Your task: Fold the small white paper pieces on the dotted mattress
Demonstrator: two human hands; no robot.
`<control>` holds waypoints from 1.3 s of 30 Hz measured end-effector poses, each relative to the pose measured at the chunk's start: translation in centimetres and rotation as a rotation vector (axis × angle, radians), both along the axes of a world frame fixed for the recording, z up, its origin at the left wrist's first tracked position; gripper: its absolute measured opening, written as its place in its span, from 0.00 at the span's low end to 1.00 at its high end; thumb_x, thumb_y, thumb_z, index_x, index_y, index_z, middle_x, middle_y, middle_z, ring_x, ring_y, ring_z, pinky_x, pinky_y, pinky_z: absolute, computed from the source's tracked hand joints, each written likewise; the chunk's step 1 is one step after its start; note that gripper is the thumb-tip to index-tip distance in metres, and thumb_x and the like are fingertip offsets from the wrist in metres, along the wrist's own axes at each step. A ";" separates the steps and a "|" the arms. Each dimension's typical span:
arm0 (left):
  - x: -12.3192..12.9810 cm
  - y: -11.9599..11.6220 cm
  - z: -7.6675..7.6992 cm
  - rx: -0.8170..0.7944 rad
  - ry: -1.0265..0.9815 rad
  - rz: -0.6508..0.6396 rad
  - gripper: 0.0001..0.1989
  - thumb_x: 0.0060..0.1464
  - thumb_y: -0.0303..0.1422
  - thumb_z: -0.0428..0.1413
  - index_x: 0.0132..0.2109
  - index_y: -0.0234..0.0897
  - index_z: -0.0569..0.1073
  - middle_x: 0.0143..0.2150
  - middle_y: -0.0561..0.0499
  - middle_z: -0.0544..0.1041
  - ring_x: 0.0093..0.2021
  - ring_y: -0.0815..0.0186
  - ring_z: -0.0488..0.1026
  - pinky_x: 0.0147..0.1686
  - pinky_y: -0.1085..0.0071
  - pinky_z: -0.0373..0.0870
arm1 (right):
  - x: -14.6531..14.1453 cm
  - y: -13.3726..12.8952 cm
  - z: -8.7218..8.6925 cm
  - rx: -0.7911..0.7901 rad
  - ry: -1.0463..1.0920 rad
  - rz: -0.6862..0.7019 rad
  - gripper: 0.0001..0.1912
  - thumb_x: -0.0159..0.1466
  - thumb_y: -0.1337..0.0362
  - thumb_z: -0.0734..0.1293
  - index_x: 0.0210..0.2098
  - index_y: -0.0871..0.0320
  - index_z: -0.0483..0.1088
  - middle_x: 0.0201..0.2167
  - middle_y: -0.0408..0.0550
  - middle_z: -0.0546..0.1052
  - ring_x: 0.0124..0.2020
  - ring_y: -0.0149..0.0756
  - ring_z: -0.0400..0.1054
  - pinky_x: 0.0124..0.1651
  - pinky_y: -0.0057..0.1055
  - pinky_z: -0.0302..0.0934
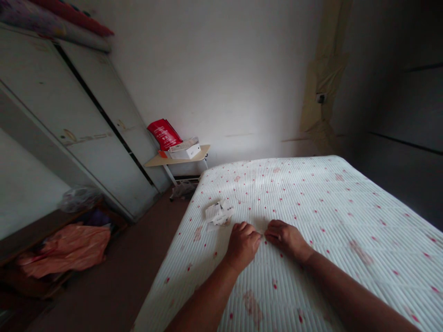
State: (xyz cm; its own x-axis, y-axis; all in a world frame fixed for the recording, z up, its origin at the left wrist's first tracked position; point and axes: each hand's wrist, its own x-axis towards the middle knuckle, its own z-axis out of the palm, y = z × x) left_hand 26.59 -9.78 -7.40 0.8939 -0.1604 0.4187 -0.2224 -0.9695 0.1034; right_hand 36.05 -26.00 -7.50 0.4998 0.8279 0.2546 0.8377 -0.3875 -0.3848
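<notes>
My left hand (243,243) is closed over the white ribbed bed cover (332,198), which is dotted with small red marks. Close on its right, my right hand (285,237) has its fingers pinched together. A small pale bit shows in the narrow gap between the two hands, too small to name. Just beyond my left hand lies a crumpled piece of printed paper or packaging (219,212), apart from both hands. A thin thread-like line (242,201) curves over the cover beside it.
A small table (204,151) beyond the bed's far left corner carries a red bag (164,133) and a white box (187,151). Along the left stands a pale wardrobe (104,115). Orange cloth (71,249) lies on a low wooden piece. A wall socket (320,97) is at the back right.
</notes>
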 end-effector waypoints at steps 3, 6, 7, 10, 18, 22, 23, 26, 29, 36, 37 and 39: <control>0.0 0.0 0.0 0.008 0.004 -0.005 0.06 0.55 0.30 0.52 0.31 0.38 0.73 0.30 0.50 0.70 0.37 0.64 0.64 0.37 0.66 0.57 | 0.0 0.0 -0.2 -0.005 -0.027 -0.003 0.15 0.64 0.67 0.57 0.27 0.57 0.73 0.30 0.46 0.72 0.34 0.31 0.66 0.37 0.25 0.59; 0.1 -0.1 0.0 0.013 0.002 -0.014 0.07 0.55 0.30 0.51 0.31 0.37 0.72 0.30 0.50 0.70 0.37 0.64 0.64 0.37 0.66 0.57 | 0.0 0.1 -0.1 -0.005 -0.026 -0.008 0.14 0.63 0.68 0.58 0.27 0.57 0.73 0.32 0.47 0.73 0.35 0.32 0.67 0.37 0.26 0.59; 0.1 -0.1 0.0 0.015 -0.001 -0.015 0.08 0.55 0.30 0.51 0.30 0.37 0.72 0.29 0.50 0.70 0.36 0.64 0.64 0.37 0.66 0.57 | -0.1 0.1 0.0 -0.001 -0.018 -0.011 0.14 0.63 0.68 0.58 0.27 0.57 0.73 0.33 0.48 0.73 0.35 0.32 0.67 0.37 0.26 0.59; 0.2 -0.1 -0.1 0.026 -0.008 -0.011 0.09 0.55 0.29 0.51 0.28 0.36 0.71 0.28 0.50 0.69 0.36 0.64 0.64 0.37 0.66 0.57 | -0.3 0.1 0.5 0.008 0.010 -0.017 0.14 0.63 0.68 0.58 0.27 0.57 0.73 0.32 0.47 0.73 0.34 0.32 0.67 0.37 0.25 0.59; 0.4 0.0 -0.6 0.046 -0.030 -0.009 0.09 0.55 0.28 0.51 0.27 0.37 0.70 0.28 0.51 0.69 0.35 0.64 0.63 0.36 0.66 0.58 | -0.8 -0.4 1.4 0.043 0.033 0.040 0.08 0.60 0.67 0.61 0.34 0.56 0.73 0.33 0.47 0.72 0.37 0.34 0.66 0.39 0.27 0.59; 0.5 0.0 -0.6 0.033 -0.016 0.000 0.07 0.54 0.27 0.52 0.28 0.37 0.70 0.29 0.51 0.69 0.36 0.64 0.64 0.36 0.67 0.58 | -1.1 -0.3 1.3 0.038 0.047 0.008 0.08 0.59 0.67 0.61 0.34 0.56 0.73 0.35 0.47 0.71 0.37 0.33 0.67 0.38 0.26 0.59; 0.5 0.0 -0.6 0.028 -0.010 0.003 0.07 0.54 0.27 0.52 0.28 0.36 0.70 0.29 0.51 0.69 0.36 0.64 0.64 0.36 0.67 0.58 | -1.2 -0.1 1.2 0.028 0.049 -0.008 0.08 0.60 0.67 0.61 0.33 0.56 0.73 0.34 0.47 0.71 0.36 0.33 0.67 0.38 0.26 0.59; 0.5 -0.1 -0.5 0.011 0.010 0.018 0.07 0.54 0.28 0.52 0.28 0.36 0.70 0.29 0.51 0.70 0.36 0.65 0.64 0.36 0.68 0.58 | -1.4 0.2 1.1 0.006 0.054 -0.055 0.10 0.61 0.67 0.60 0.30 0.56 0.73 0.32 0.46 0.72 0.34 0.32 0.67 0.36 0.25 0.58; 0.5 -0.1 -0.5 -0.013 0.036 0.040 0.06 0.54 0.29 0.53 0.28 0.37 0.70 0.30 0.51 0.70 0.37 0.65 0.64 0.37 0.68 0.58 | -1.5 0.5 1.3 -0.016 0.081 -0.091 0.10 0.61 0.67 0.59 0.30 0.56 0.73 0.32 0.46 0.72 0.34 0.31 0.67 0.35 0.24 0.57; 0.8 -0.5 -0.6 -0.103 0.097 0.145 0.05 0.53 0.28 0.53 0.29 0.37 0.70 0.33 0.51 0.71 0.39 0.65 0.65 0.39 0.68 0.59 | -1.6 0.9 1.4 -0.037 0.153 -0.190 0.10 0.60 0.67 0.60 0.28 0.57 0.73 0.32 0.45 0.73 0.33 0.30 0.67 0.34 0.23 0.55; 0.8 -0.6 -0.6 -0.119 0.101 0.166 0.05 0.53 0.28 0.53 0.29 0.37 0.70 0.33 0.51 0.71 0.39 0.65 0.65 0.39 0.68 0.59 | -1.6 1.1 1.3 -0.039 0.166 -0.207 0.10 0.60 0.67 0.60 0.28 0.57 0.73 0.32 0.45 0.73 0.32 0.29 0.67 0.34 0.23 0.54; 0.9 -0.9 -0.5 -0.154 0.113 0.211 0.05 0.52 0.27 0.53 0.29 0.37 0.71 0.33 0.51 0.71 0.39 0.65 0.65 0.39 0.69 0.59 | -1.5 1.3 1.1 -0.045 0.192 -0.252 0.10 0.59 0.67 0.60 0.27 0.57 0.73 0.32 0.44 0.73 0.32 0.29 0.67 0.33 0.23 0.53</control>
